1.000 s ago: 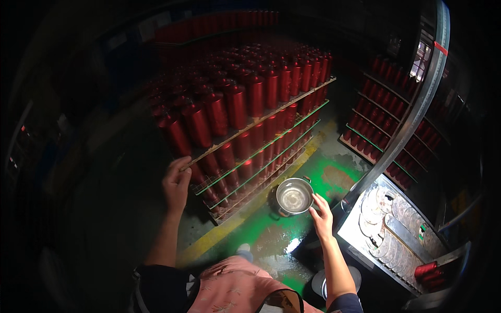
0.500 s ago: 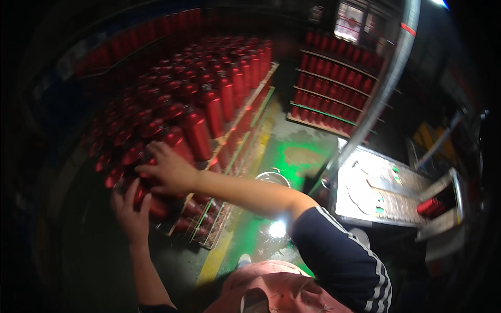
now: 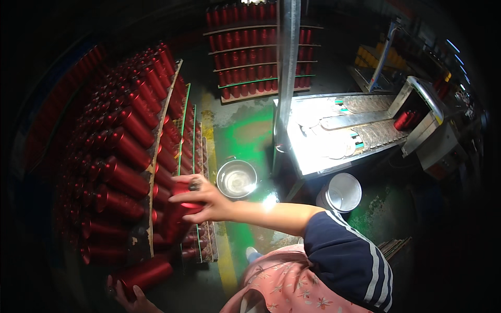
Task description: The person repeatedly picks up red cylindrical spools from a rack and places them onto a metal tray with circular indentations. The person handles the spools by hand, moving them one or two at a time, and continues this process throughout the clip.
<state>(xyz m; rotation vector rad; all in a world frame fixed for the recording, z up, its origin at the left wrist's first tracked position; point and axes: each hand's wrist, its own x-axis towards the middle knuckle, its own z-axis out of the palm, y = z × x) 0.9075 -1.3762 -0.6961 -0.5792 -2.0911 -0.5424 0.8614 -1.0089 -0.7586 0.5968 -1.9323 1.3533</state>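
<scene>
My right hand [image 3: 209, 201] is closed around the upper part of a shiny red metal bottle [image 3: 176, 221], holding it at the near end of a stacked rack. The dark neck of a bottle shows by its fingers, and motion blurs this spot. Low at the left, my left hand [image 3: 130, 298] grips a second red bottle [image 3: 148, 272], which lies tilted sideways in the fingers. Rows of similar red bottles [image 3: 125, 175] stand close together on the rack's top board [image 3: 166, 112], just left of my right hand.
A metal basin [image 3: 222, 180] sits on the wet green floor. Beyond it stand a white bucket [image 3: 326, 195] and a brightly lit conveyor table [image 3: 313, 166] with red bottles at its far end. A grey upright post [image 3: 287, 68] rises before another bottle rack [image 3: 245, 73].
Both hands have come away from the packed bottles, each now with a red bottle. The left hand moved down toward me and the right hand moved right. The view has turned rightward.
</scene>
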